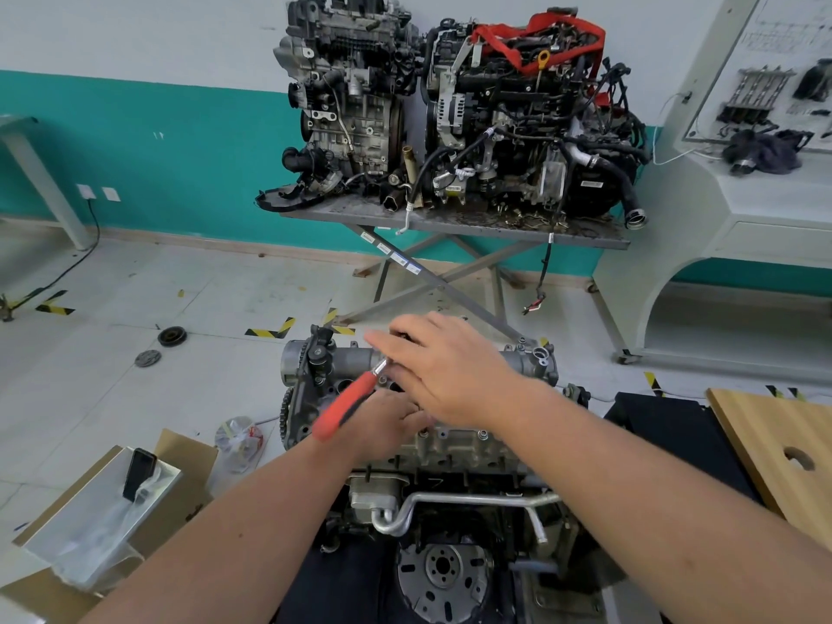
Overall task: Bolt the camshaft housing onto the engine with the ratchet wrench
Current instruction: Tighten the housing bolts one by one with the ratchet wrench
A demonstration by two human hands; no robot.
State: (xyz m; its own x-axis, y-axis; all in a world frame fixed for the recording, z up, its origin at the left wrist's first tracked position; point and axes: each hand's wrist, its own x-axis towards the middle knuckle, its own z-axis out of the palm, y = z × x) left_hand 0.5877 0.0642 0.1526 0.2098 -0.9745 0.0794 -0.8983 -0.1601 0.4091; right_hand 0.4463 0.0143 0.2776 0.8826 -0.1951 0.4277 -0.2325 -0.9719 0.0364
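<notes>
Ratchet wrench [349, 405] in left hand [382, 427]; right hand [443, 367] over camshaft housing [454, 436]

Two engines [450, 114] stood on a grey folding surface [450, 227]; a cardboard box [90, 524] and two discs [160, 346] lay on the tiled floor [180, 286].

views: 1; head-worn, wide-angle | faces forward and down | close above engine [450, 448]; wall beyond

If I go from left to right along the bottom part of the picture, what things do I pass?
Cardboard box with a black phone standing in it → crumpled plastic bag on the floor → red-handled ratchet wrench → engine the hands work on → wooden board with a hole.
</notes>
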